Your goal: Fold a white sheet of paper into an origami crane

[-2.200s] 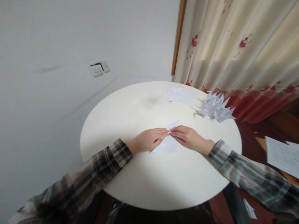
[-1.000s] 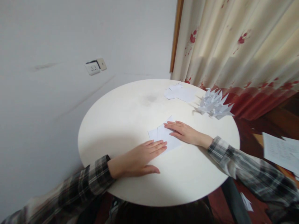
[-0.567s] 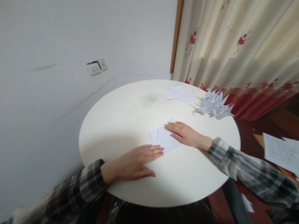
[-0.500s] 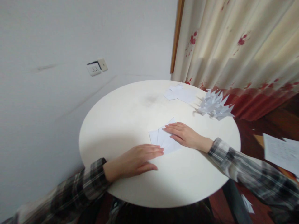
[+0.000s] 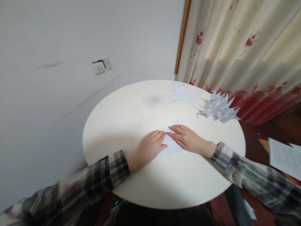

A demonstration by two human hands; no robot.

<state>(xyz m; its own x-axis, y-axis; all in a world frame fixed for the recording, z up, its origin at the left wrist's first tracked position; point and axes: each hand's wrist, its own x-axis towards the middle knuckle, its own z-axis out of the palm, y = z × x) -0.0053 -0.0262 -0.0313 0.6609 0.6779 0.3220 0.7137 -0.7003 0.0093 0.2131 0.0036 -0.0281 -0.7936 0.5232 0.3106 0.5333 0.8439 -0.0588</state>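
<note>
A folded sheet of white paper [image 5: 167, 152] lies on the round white table [image 5: 131, 103] in front of me. My left hand [image 5: 152, 145] rests over its left side, fingers bent a little and pressed near the fold, the thumb apart on the lower part. From the right, my right hand [image 5: 185, 136] lies on the paper with fingers stretched out, fingertips close to those of the left hand. Much of the folded left part is hidden under my left hand.
Loose white paper pieces [image 5: 182, 93] lie at the table's far side. A cluster of pointed folded paper shapes [image 5: 219, 107] stands at the right edge. Beyond are a curtain [image 5: 235, 62] and a wall socket [image 5: 98, 67]. Written sheets [image 5: 284, 157] sit lower right.
My left hand has moved up and to the right, onto the paper's left flap, which it now covers. My right hand stays nearly in place. The view has shifted slightly.
</note>
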